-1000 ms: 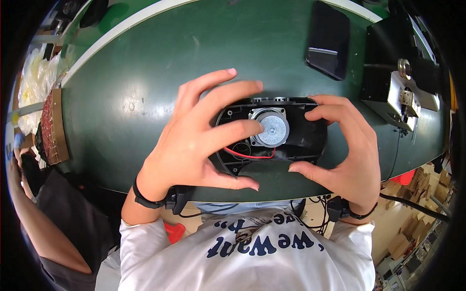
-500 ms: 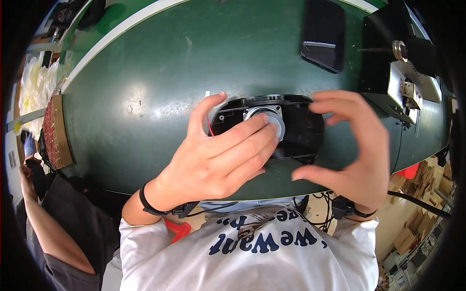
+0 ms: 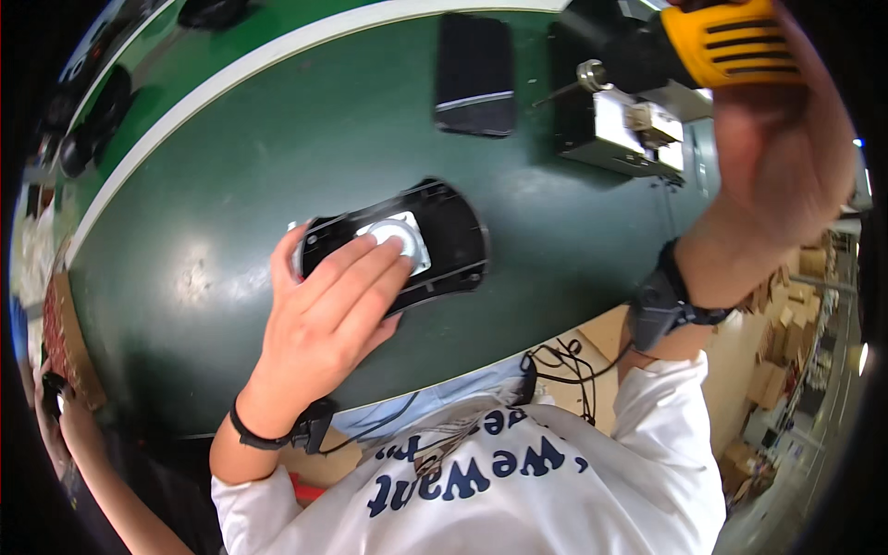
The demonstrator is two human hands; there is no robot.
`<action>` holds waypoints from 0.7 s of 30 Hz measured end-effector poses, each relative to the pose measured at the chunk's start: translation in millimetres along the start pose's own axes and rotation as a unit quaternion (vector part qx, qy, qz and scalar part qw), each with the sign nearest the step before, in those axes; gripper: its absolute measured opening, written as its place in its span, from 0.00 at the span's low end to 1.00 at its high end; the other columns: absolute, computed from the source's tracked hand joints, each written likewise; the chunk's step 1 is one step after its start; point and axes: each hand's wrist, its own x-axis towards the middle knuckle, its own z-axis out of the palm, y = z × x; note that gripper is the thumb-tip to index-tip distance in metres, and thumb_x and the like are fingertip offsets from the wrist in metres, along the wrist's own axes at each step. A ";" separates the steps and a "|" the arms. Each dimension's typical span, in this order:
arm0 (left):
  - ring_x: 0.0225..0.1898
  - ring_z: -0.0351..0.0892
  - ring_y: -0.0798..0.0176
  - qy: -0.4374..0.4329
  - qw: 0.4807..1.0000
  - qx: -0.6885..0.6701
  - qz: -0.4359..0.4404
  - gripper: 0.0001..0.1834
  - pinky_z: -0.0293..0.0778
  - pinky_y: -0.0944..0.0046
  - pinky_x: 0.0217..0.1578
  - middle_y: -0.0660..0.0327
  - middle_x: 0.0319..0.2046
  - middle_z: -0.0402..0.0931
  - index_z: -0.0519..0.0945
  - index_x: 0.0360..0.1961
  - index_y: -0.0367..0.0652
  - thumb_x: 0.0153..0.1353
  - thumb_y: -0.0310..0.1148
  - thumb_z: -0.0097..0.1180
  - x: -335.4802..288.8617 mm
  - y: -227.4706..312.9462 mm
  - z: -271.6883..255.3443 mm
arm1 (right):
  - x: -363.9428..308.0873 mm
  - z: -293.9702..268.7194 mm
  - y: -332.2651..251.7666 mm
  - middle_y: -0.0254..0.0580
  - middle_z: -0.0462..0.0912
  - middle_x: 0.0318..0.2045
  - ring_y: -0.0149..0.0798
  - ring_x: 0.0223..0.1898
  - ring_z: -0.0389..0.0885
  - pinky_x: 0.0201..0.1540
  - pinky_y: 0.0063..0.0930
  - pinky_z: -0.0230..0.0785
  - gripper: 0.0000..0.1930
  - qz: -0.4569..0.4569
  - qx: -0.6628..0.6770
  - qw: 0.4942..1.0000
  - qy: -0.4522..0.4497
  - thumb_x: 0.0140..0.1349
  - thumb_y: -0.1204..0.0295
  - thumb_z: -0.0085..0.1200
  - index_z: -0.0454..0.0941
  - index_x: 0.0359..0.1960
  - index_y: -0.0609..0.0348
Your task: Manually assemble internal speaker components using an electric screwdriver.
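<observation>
My left hand (image 3: pixel 324 310) rests on a black plastic housing (image 3: pixel 453 227) with concave sides, fingertips on the round silver-grey speaker (image 3: pixel 398 242) that sits in it on a square metal frame. The thumb lies along the housing's left end, by a small white connector (image 3: pixel 292 226). Up at the right, my right hand (image 3: pixel 782 153) reaches to a yellow-and-black power screwdriver (image 3: pixel 740 44) and is wrapped round its ribbed handle. The tool's long thin bit (image 3: pixel 555 95) points left over the table, above a boxy screw feeder (image 3: pixel 592 129). My right fingers are partly hidden and blurred.
A glossy black rectangular slab (image 3: pixel 474 74) lies at the far side of the green table (image 3: pixel 231 176). Left of the table's edge stands a cardboard box (image 3: pixel 76 342), near another person's arm (image 3: pixel 102 462). Cables (image 3: pixel 569 370) hang below the front edge.
My right hand has left the housing's right side and gone up and right to the screwdriver. The housing now appears tilted and further left, while my left fingers stay on the speaker.
</observation>
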 end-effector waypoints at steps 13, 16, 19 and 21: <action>0.54 0.82 0.59 0.033 0.999 -0.003 0.019 0.31 0.60 0.30 0.64 0.63 0.53 0.82 0.85 0.50 0.43 0.38 0.31 0.74 -2.0 2.3 13.2 | -23.3 -79.8 -14.6 0.36 0.69 0.26 0.35 0.29 0.72 0.36 0.33 0.70 0.07 0.202 0.204 0.958 -0.014 0.75 0.73 0.47 0.72 0.49 0.63; 0.52 0.82 0.59 0.030 0.999 -0.008 0.021 0.31 0.60 0.30 0.64 0.63 0.53 0.82 0.85 0.50 0.43 0.38 0.31 0.74 -1.7 2.0 14.0 | -38.2 -69.9 -6.6 0.32 0.67 0.22 0.31 0.23 0.68 0.29 0.30 0.65 0.06 0.186 0.116 0.974 0.061 0.74 0.72 0.49 0.74 0.46 0.62; 0.54 0.81 0.55 0.016 1.000 0.003 0.024 0.30 0.60 0.33 0.66 0.62 0.53 0.83 0.84 0.49 0.42 0.38 0.29 0.75 -2.0 0.5 10.8 | -39.4 -60.2 -5.5 0.32 0.66 0.21 0.30 0.21 0.67 0.26 0.30 0.65 0.06 0.188 0.099 0.974 0.081 0.74 0.72 0.50 0.75 0.45 0.62; 0.53 0.81 0.55 0.017 1.000 0.001 0.023 0.30 0.61 0.33 0.66 0.62 0.53 0.83 0.84 0.49 0.42 0.39 0.29 0.75 -1.5 0.4 10.2 | -39.1 -57.3 -3.8 0.32 0.66 0.21 0.28 0.20 0.66 0.25 0.27 0.64 0.06 0.203 0.112 0.970 0.070 0.74 0.73 0.51 0.75 0.46 0.62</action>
